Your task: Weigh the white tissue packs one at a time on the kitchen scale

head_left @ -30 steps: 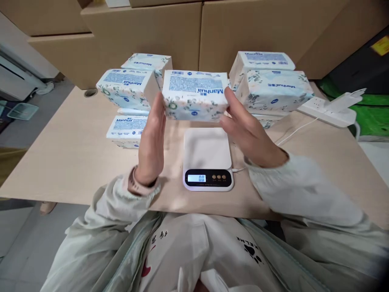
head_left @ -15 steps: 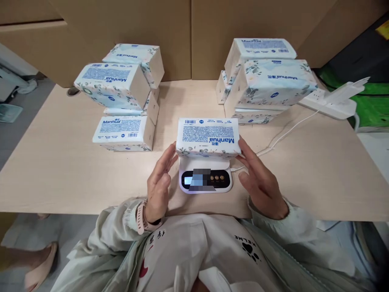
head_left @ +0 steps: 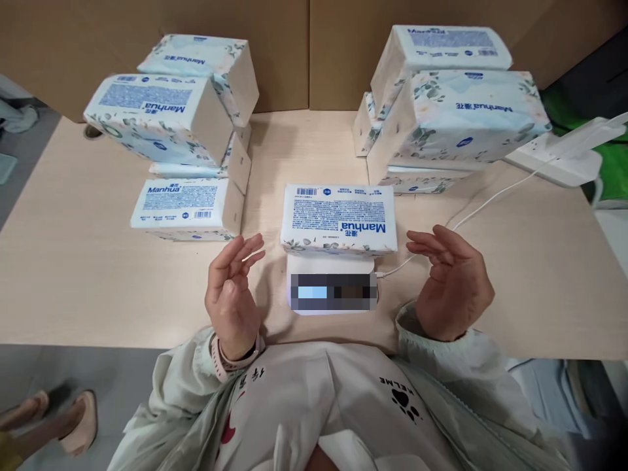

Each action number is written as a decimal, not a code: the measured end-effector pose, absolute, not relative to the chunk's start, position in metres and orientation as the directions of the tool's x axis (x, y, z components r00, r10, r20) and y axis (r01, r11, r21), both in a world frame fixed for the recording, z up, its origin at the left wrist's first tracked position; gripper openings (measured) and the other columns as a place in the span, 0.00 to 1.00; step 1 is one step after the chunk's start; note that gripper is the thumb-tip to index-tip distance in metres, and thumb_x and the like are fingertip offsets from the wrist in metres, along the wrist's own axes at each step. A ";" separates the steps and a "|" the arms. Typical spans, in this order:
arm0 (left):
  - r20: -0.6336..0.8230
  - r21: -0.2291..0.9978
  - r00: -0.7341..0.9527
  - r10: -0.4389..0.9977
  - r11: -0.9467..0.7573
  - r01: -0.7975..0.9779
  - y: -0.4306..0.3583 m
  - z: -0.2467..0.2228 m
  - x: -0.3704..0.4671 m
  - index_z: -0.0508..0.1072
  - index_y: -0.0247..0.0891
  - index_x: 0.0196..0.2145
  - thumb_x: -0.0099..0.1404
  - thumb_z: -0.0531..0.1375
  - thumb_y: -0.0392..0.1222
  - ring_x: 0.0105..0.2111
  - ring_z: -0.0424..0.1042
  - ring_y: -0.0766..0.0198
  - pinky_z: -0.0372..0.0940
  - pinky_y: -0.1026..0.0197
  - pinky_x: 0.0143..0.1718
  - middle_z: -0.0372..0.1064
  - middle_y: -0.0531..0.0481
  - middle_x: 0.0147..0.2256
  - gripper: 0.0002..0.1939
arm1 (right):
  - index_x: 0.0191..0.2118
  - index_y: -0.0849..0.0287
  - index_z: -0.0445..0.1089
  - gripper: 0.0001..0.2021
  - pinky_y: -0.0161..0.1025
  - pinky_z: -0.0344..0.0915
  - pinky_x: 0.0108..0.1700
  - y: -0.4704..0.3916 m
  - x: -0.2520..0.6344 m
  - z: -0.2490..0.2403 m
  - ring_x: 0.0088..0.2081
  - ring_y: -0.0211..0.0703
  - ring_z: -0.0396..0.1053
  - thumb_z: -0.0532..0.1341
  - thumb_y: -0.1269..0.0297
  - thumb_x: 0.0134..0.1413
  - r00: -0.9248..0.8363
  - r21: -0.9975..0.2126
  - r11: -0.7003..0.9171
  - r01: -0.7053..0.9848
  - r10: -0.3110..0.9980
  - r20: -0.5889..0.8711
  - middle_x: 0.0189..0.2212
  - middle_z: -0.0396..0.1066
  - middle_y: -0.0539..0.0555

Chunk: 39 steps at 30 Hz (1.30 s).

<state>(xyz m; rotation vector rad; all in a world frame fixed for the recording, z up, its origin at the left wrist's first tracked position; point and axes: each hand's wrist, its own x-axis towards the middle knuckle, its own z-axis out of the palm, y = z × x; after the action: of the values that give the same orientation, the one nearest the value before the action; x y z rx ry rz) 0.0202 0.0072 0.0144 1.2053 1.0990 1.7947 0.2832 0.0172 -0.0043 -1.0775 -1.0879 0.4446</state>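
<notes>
A white and pale blue tissue pack printed "Manhua" lies flat on a small white digital scale. The scale's front panel is pixelated, with a light blue patch on it. To the left of the pack, my left hand is raised above the table with fingers stretched, touching nothing. My right hand hovers on the other side, also open, its fingers pointing inward toward the pack. A gap separates each hand from the pack.
Tissue packs are stacked at the left and at the right on the wooden table. A white cable runs from the scale to a power strip. Cardboard stands behind. Someone's feet show at lower left.
Both hands have come off the tissue pack's ends and moved outward, left and right. The pack stays on the scale. The view has shifted slightly closer.
</notes>
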 end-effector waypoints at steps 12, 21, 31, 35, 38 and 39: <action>0.313 0.924 -0.284 0.906 -0.360 -0.129 0.007 0.016 0.020 0.83 0.43 0.57 0.75 0.59 0.50 0.55 0.82 0.55 0.77 0.58 0.53 0.83 0.45 0.53 0.20 | 0.47 0.57 0.84 0.21 0.53 0.76 0.43 0.019 0.279 -0.002 0.39 0.51 0.83 0.54 0.53 0.74 0.512 -0.906 0.364 0.217 0.747 0.424 0.38 0.85 0.55; 0.234 0.967 -0.041 0.971 -0.237 -0.091 -0.004 0.016 0.015 0.72 0.52 0.70 0.75 0.60 0.57 0.77 0.57 0.47 0.58 0.46 0.77 0.64 0.51 0.73 0.29 | 0.42 0.56 0.85 0.26 0.59 0.75 0.45 0.026 0.279 0.002 0.37 0.56 0.81 0.52 0.47 0.74 0.593 -0.928 0.273 0.252 0.714 0.371 0.35 0.83 0.59; 0.259 0.955 0.000 0.966 -0.256 -0.153 0.002 0.008 0.023 0.70 0.53 0.72 0.77 0.60 0.54 0.78 0.53 0.51 0.54 0.52 0.79 0.59 0.53 0.75 0.28 | 0.46 0.56 0.84 0.25 0.59 0.77 0.50 0.017 0.284 -0.001 0.43 0.55 0.83 0.53 0.47 0.74 0.507 -0.937 0.288 0.198 0.788 0.349 0.39 0.85 0.57; 0.240 0.957 0.022 0.971 -0.232 -0.177 0.005 0.010 0.034 0.69 0.54 0.72 0.77 0.62 0.55 0.78 0.52 0.49 0.52 0.48 0.80 0.58 0.52 0.76 0.29 | 0.66 0.51 0.75 0.25 0.62 0.67 0.71 0.010 0.288 -0.008 0.64 0.56 0.76 0.51 0.49 0.76 0.234 -0.937 0.300 0.176 0.912 0.336 0.62 0.79 0.56; 0.214 0.963 0.070 0.974 -0.198 -0.180 0.007 0.008 0.037 0.69 0.50 0.72 0.76 0.63 0.55 0.79 0.49 0.48 0.49 0.48 0.81 0.57 0.49 0.76 0.31 | 0.77 0.43 0.59 0.29 0.60 0.59 0.78 0.008 0.286 -0.006 0.75 0.55 0.63 0.53 0.50 0.76 -0.030 -0.912 0.344 0.225 0.938 0.346 0.74 0.65 0.50; 0.225 0.961 0.055 0.973 -0.213 -0.175 0.007 0.007 0.038 0.71 0.50 0.71 0.75 0.64 0.55 0.79 0.49 0.47 0.48 0.48 0.81 0.58 0.49 0.75 0.30 | 0.78 0.42 0.54 0.30 0.60 0.59 0.78 0.008 0.284 -0.003 0.76 0.56 0.60 0.53 0.51 0.76 -0.107 -0.898 0.362 0.248 0.932 0.346 0.76 0.61 0.49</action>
<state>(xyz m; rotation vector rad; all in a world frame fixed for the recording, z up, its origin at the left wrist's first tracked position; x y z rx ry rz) 0.0376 0.0071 0.0068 1.2733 0.9153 1.3871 0.2841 0.0079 -0.0025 -1.0843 -1.5972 0.8344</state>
